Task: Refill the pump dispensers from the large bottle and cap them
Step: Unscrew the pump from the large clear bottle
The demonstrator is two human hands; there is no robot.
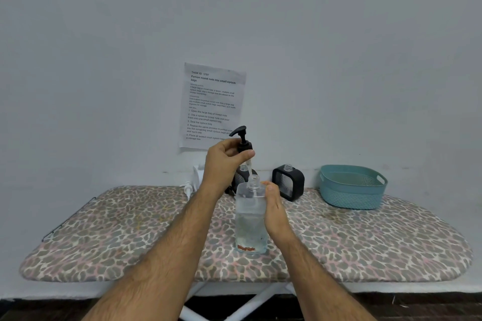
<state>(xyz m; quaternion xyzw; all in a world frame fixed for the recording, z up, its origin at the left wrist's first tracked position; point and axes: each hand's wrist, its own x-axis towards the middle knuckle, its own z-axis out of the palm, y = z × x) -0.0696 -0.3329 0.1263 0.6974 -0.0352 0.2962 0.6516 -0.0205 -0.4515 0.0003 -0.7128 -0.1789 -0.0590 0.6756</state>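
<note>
A clear dispenser bottle [249, 221], partly filled with clear liquid, stands upright on the ironing board [130, 229]. My right hand [275, 208] grips its right side. My left hand [224, 161] pinches a black pump head [242, 139] just above the bottle's open neck, and the pump's clear tube points down into the neck. Behind them stand a black square dispenser [288, 182] with an open neck and another dark dispenser [241, 177], mostly hidden by my left hand. A white pump [188, 188] lies on the board behind my left wrist.
A teal plastic basket [352, 186] sits at the back right of the board. A white object [198, 172] stands against the wall at the back. A printed sheet [212, 105] is taped to the wall.
</note>
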